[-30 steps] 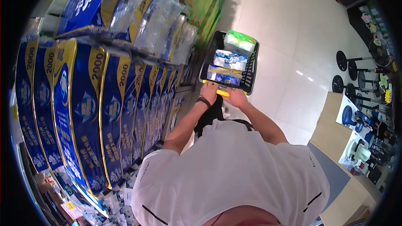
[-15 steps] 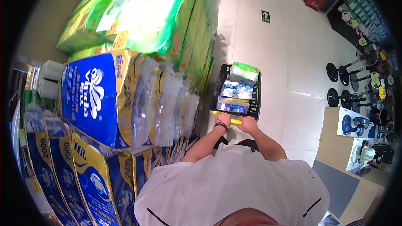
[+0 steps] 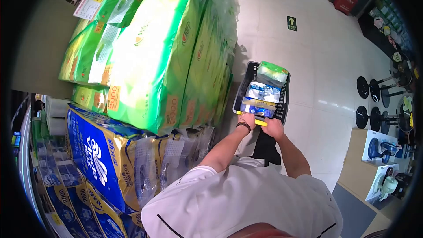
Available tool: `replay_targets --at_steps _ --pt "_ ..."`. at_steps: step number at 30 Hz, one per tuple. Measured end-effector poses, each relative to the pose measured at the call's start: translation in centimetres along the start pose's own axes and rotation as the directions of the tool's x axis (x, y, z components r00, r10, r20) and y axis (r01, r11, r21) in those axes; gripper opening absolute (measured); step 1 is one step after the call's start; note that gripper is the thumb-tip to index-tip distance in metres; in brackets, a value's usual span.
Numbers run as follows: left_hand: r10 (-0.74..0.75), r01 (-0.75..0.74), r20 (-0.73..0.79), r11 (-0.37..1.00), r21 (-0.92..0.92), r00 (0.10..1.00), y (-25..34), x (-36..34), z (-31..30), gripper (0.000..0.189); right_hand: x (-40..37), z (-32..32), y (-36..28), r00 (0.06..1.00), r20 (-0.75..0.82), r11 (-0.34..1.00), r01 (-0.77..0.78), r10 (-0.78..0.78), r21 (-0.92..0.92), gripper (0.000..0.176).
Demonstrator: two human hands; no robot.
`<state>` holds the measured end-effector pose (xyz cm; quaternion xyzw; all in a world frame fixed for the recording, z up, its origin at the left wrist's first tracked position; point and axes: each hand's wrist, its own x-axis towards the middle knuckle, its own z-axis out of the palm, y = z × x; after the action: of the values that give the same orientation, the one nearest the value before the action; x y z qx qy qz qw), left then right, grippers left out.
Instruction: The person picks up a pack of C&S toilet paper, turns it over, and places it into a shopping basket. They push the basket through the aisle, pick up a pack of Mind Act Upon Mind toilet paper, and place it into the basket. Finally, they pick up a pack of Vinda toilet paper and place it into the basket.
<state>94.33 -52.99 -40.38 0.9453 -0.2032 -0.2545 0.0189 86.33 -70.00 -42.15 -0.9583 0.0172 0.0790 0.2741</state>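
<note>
Both my hands grip the yellow handle (image 3: 260, 122) of a black shopping basket (image 3: 285, 99). My left hand (image 3: 246, 120), with a dark bracelet at the wrist, is closed round the handle's left part. Round its right part my right hand (image 3: 272, 128) is closed. Inside the basket lie a green-and-white pack (image 3: 272, 73) at the far end, a blue-and-white pack (image 3: 263, 91) in the middle, and a blue-and-gold pack (image 3: 257, 107) nearest the handle.
Stacked green tissue packs (image 3: 145, 53) and blue-and-gold Vinda packs (image 3: 94, 150) rise close on my left. Pale tiled floor (image 3: 304, 70) stretches ahead, with a green arrow sign (image 3: 291, 23). Fans (image 3: 381, 147) on boxes and round black stands (image 3: 362, 87) line the right side.
The view has moved forward along the aisle: the green packs on the left look larger, and the Vinda packs have slid lower. My hands keep hold of the basket handle.
</note>
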Motion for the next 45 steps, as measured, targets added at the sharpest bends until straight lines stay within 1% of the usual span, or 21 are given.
replay_targets --at_steps 2,5,6,8,12,15,16,18,19,20,24,28,31,32,38,39,45 --pt "-0.037 0.037 -0.002 0.999 0.010 0.999 0.5 3.0 -0.7 0.020 2.4 -1.0 1.4 1.000 -0.006 1.000 0.015 -0.015 0.010 0.028" --pt "-0.026 0.026 0.049 1.000 -0.002 0.998 1.7 6.4 -3.7 0.021 6.2 -2.5 3.6 0.999 0.038 1.000 -0.007 0.008 -0.021 0.026" --pt "-0.032 0.032 0.029 0.999 0.005 0.999 1.9 7.9 -3.8 0.021 7.3 -3.0 4.5 0.999 0.049 1.000 0.010 -0.011 0.013 0.026" --pt "-0.051 0.051 0.058 0.999 0.011 0.997 2.7 10.8 -5.0 0.021 10.0 -4.7 6.0 0.998 0.005 0.998 0.061 -0.061 0.032 0.028" --pt "-0.130 0.130 0.000 0.991 0.018 0.992 4.2 15.9 -6.4 0.023 15.4 -6.9 9.1 0.995 0.073 0.997 0.074 -0.075 0.013 0.029" --pt "-0.155 0.154 0.006 0.988 0.012 0.988 5.2 19.4 -8.0 0.023 19.0 -8.5 11.2 0.992 0.045 0.993 0.119 -0.119 0.014 0.028" --pt "-0.166 0.166 0.013 0.986 0.006 0.986 5.6 20.4 -8.9 0.022 20.2 -9.2 11.8 0.987 0.084 0.991 0.137 -0.136 -0.006 0.027" --pt "-0.163 0.163 0.022 0.987 -0.011 0.986 6.1 22.9 -10.6 0.020 23.1 -10.7 12.5 0.984 0.133 0.991 0.122 -0.115 -0.048 0.027" --pt "-0.166 0.166 0.014 0.986 -0.008 0.986 6.2 23.9 -11.3 0.019 24.3 -12.0 12.4 0.979 0.189 0.996 0.088 -0.080 -0.035 0.027" --pt "-0.165 0.165 0.002 0.986 -0.007 0.986 6.4 25.0 -12.0 0.019 25.5 -12.5 12.6 0.978 0.189 0.994 0.097 -0.088 -0.043 0.027" --pt "-0.179 0.180 0.038 0.983 -0.045 0.983 6.6 29.7 -13.7 0.018 30.1 -14.2 14.2 0.977 0.174 0.986 0.138 -0.121 -0.092 0.028" --pt "-0.208 0.209 0.014 0.977 -0.033 0.978 6.6 34.0 -15.8 0.020 34.9 -15.6 15.6 0.977 0.155 0.978 0.165 -0.144 -0.128 0.028" --pt "-0.205 0.203 -0.018 0.977 -0.060 0.979 6.3 37.5 -17.0 0.022 38.4 -16.6 16.4 0.981 0.118 0.974 0.170 -0.153 -0.148 0.029" --pt "-0.199 0.197 -0.030 0.978 -0.061 0.979 6.0 38.7 -17.4 0.023 39.7 -16.8 16.7 0.981 0.113 0.974 0.173 -0.157 -0.148 0.029" --pt "-0.198 0.199 0.017 0.973 -0.114 0.980 5.5 45.4 -22.2 0.022 47.3 -18.4 18.5 0.984 0.074 0.971 0.174 -0.164 -0.164 0.029" --pt "-0.195 0.194 0.002 0.974 -0.113 0.981 5.3 46.5 -22.7 0.023 48.5 -18.9 18.5 0.984 0.071 0.971 0.173 -0.163 -0.163 0.029" --pt "-0.161 0.164 0.035 0.981 -0.108 0.986 4.1 53.3 -25.9 0.018 55.5 -20.1 20.0 0.981 0.038 0.973 0.192 -0.189 -0.131 0.027"
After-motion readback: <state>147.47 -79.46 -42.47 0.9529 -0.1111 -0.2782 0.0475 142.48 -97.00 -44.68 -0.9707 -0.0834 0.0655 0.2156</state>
